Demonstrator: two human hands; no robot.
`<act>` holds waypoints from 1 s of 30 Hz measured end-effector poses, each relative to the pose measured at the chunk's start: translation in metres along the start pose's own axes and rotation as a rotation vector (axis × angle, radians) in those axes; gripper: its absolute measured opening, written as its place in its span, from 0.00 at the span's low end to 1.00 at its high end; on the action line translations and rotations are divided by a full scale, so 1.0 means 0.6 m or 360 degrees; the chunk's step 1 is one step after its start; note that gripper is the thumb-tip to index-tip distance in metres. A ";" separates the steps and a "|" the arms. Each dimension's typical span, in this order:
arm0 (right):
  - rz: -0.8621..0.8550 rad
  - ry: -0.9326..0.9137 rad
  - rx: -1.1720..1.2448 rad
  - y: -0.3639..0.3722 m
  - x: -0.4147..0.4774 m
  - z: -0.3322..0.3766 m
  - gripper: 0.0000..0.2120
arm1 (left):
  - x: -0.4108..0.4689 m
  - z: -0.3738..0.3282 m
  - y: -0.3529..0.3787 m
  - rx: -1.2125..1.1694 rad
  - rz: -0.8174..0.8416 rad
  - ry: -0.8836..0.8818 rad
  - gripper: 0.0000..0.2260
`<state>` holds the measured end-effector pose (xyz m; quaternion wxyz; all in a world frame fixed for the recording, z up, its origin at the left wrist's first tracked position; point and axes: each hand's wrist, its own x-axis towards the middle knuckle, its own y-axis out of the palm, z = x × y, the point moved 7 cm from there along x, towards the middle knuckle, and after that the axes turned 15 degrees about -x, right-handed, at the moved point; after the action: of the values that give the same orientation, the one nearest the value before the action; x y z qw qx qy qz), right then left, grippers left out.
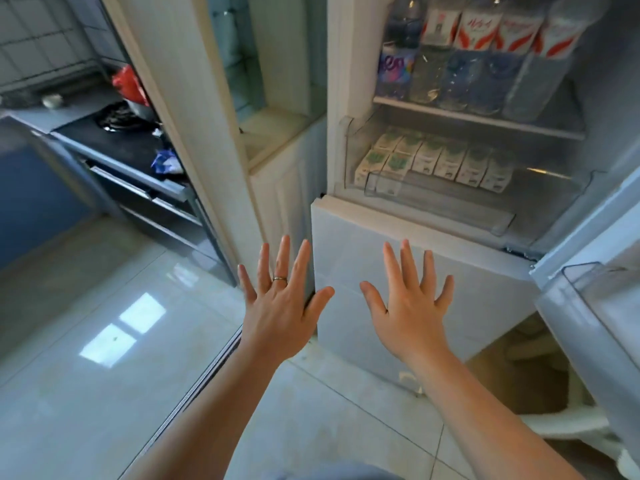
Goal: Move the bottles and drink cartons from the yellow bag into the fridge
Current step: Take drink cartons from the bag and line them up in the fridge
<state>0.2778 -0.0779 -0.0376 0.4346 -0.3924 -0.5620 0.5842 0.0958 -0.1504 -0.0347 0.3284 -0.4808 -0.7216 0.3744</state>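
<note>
Both hands hover empty with fingers spread wide, left hand (280,303) and right hand (412,317), before the open fridge (450,271). Bottles (467,64) line its shelf and drink cartons (433,161) fill the drawer beneath. With no yellow bag in sight, the loading is probably done.

I'm looking into a home kitchen: on the right an open fridge (348,84) holds bottles (450,77) on a shelf and drink cartons (446,161) in the clear drawer below. Far left I see a gas hob (116,120) set in a counter (83,105) under a tiled wall (38,39), with glossy floor tiles (86,393) near me.
</note>
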 end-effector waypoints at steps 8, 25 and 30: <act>0.0095 -0.0087 -0.0010 0.029 -0.195 0.007 0.34 | -0.198 0.009 0.011 0.0006 0.0124 -0.0071 0.32; 0.0493 0.0055 -0.0111 0.105 -0.671 -0.154 0.37 | -0.614 -0.094 0.154 0.0102 0.0544 -0.0033 0.33; 0.0563 0.0110 -0.0131 0.109 -0.757 -0.264 0.40 | -0.696 -0.190 0.221 0.0128 0.0676 0.0037 0.33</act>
<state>0.5659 -0.4582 -0.1263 0.3279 -0.5223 -0.4924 0.6142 0.3851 -0.4834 -0.1383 0.2694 -0.6128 -0.5848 0.4581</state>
